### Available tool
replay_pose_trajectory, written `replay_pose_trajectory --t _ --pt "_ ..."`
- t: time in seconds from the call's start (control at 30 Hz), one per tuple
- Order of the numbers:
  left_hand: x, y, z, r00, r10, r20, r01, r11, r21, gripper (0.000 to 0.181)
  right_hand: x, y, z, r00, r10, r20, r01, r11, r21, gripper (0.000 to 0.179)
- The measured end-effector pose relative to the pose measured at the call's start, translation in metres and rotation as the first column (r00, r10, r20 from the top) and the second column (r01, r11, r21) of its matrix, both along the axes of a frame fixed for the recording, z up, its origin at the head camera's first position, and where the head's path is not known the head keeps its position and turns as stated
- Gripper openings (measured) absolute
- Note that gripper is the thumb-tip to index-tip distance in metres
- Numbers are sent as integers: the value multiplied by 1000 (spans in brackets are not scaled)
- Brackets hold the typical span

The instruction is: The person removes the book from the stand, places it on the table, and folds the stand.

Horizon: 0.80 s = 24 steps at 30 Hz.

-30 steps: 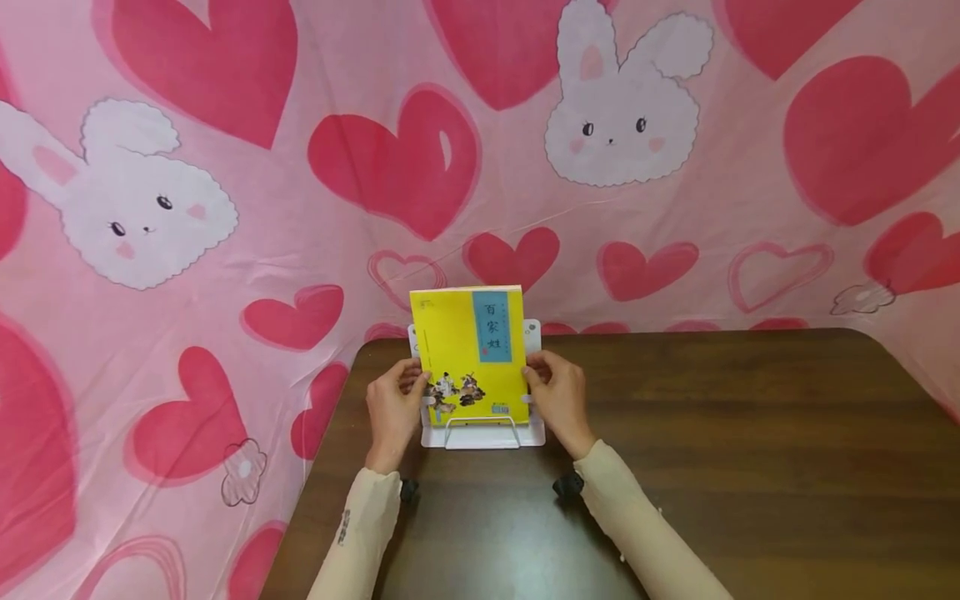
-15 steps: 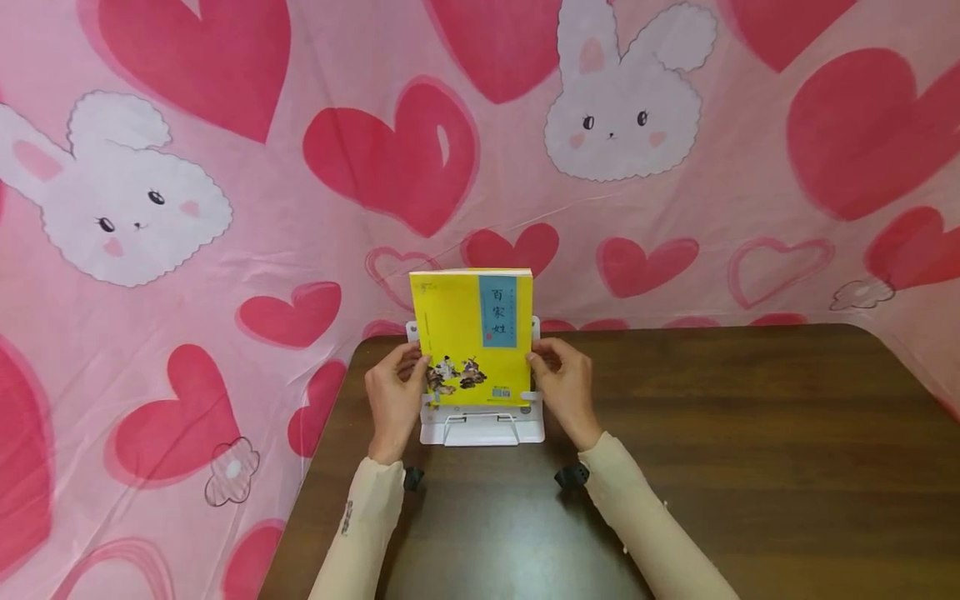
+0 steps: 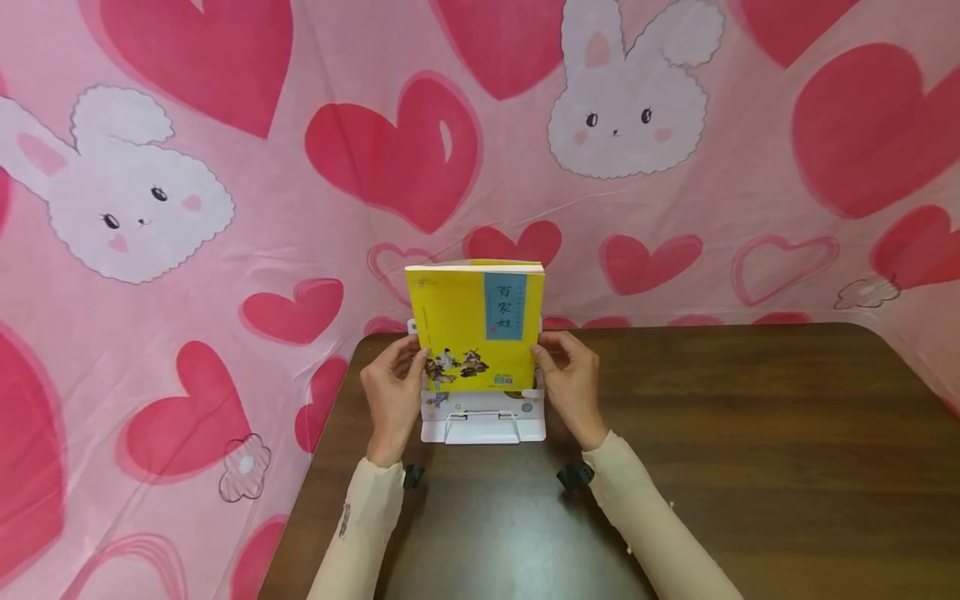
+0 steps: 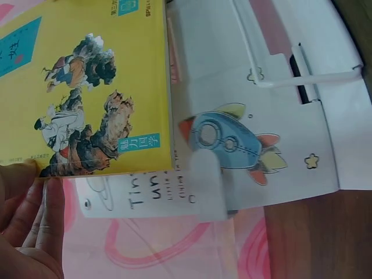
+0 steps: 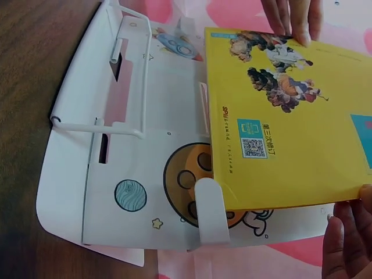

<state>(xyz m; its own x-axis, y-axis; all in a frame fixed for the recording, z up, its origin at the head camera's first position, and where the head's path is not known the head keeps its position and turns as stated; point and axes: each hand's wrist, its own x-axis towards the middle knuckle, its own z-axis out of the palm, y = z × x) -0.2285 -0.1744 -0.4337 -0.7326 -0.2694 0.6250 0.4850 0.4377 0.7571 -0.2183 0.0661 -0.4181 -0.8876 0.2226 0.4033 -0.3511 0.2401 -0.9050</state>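
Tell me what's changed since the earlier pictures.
The yellow paperback book with the blue title panel has been lifted: its lower edge, earlier behind the white wire loop, is now above it. The person's left hand and right hand have risen with it, both pinching its side edges as before; nothing was let go. The white printed bookstand stayed on the brown wood-look table.

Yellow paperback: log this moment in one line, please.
left hand: pinches left edge of yellow paperback; right hand: pinches its right edge; paperback: lower edge clear of wire holder on white bookstand; bookstand: on wood-grain table
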Motion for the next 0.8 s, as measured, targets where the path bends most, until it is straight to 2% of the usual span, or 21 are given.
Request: replay_pose_trajectory --t 0.1,0.37,0.57,0.8 --pt "1 0 0 1000 -4 -6 4 1000 4 20 1 2 1 1000 4 3 -4 1000 -1 17" --pt "6 5 6 999 -10 -48 10 1000 5 23 -15 13 -19 998 3 -59 -5 1000 -29 15" --pt "13 10 12 999 -27 -46 28 1000 5 23 -14 23 -16 995 37 -95 -41 999 -33 15" --pt "17 20 12 997 -70 -43 70 997 7 23 -11 38 -8 995 62 -83 -65 997 -28 17"
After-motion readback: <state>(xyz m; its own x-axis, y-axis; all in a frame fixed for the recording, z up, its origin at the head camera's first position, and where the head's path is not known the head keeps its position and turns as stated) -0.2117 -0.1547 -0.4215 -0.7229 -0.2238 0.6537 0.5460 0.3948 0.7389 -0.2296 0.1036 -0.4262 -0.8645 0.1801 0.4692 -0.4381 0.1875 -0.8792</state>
